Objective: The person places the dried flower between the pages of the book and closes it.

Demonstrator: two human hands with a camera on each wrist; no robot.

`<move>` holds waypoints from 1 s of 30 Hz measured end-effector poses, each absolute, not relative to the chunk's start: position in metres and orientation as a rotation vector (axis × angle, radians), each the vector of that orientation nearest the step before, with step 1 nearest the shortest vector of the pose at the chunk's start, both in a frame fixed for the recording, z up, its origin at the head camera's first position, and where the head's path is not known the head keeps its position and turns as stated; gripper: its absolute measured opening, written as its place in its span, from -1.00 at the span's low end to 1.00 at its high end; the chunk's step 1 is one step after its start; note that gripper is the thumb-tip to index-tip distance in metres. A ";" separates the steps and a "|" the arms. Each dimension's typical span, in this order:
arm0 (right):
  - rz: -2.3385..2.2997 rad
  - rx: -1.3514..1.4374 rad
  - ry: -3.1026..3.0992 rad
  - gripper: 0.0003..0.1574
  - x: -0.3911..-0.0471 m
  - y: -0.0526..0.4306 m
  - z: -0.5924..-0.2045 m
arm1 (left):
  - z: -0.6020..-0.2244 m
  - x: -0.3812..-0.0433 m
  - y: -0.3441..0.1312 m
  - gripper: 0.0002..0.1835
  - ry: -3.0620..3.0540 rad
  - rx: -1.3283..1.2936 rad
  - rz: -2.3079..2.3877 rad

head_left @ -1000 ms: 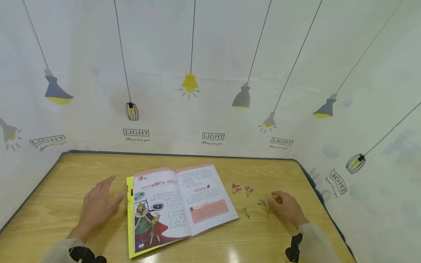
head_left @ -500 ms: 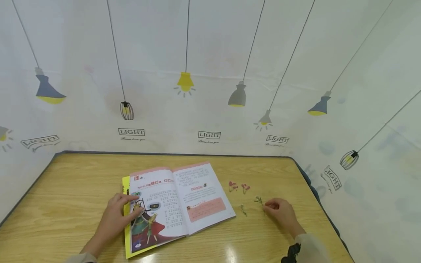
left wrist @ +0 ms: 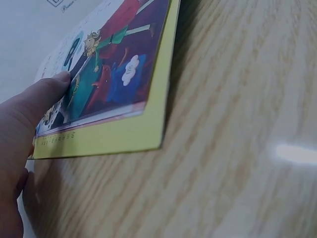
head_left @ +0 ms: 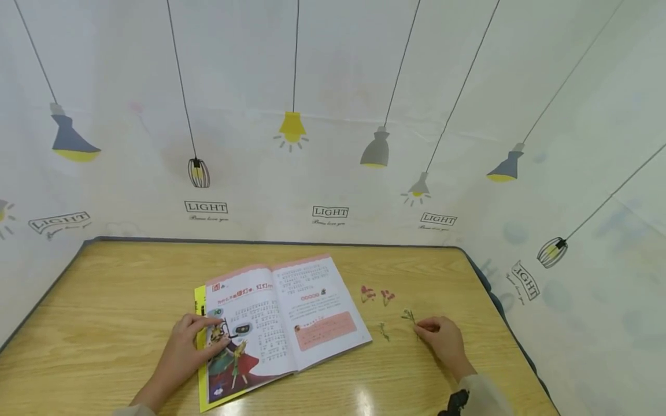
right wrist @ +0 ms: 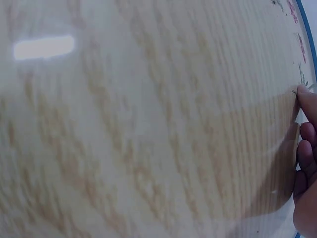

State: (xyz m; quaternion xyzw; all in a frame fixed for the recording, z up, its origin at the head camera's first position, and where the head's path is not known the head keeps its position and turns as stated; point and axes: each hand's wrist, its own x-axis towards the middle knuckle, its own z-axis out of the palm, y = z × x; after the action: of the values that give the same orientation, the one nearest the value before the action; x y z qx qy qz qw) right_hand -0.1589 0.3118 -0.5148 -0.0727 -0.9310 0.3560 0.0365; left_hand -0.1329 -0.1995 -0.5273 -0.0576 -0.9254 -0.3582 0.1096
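Note:
An open picture book (head_left: 322, 306) with a yellow cover lies at the middle of the table. My left hand (head_left: 182, 349) rests at its left edge, thumb and index finger lying on the illustrated page. In the left wrist view the thumb (left wrist: 52, 87) touches the page; the other fingers are mostly hidden. To the right of the book, my right hand (head_left: 442, 341) pinches the stem of a small green-and-white flower sprig (head_left: 408, 315) between thumb and index finger. Another green sprig (head_left: 384, 331) lies nearer the book. Two pink flower sprigs (head_left: 367, 293) lie beyond it.
The wooden table (head_left: 130, 277) has a dark edge and meets a pale wall covering (head_left: 250, 133) printed with hanging lamps. Wood surface extends around the book and in front of the sprigs.
My left hand has moved right from the bare table onto the book's left page. The right hand has closed its fingertips on the sprig's stem. The view has shifted slightly.

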 end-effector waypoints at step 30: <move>0.983 -0.334 -2.945 -0.78 -0.158 0.307 -0.515 | -0.542 -0.131 -0.202 -0.53 -2.668 -0.178 -1.003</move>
State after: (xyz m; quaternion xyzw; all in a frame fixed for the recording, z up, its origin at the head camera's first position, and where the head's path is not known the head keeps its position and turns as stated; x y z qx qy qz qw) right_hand -0.1581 0.3072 -0.5152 -0.1068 -0.9431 0.3147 0.0095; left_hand -0.1309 -0.2018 -0.5415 -0.0618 -0.9247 -0.3476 0.1424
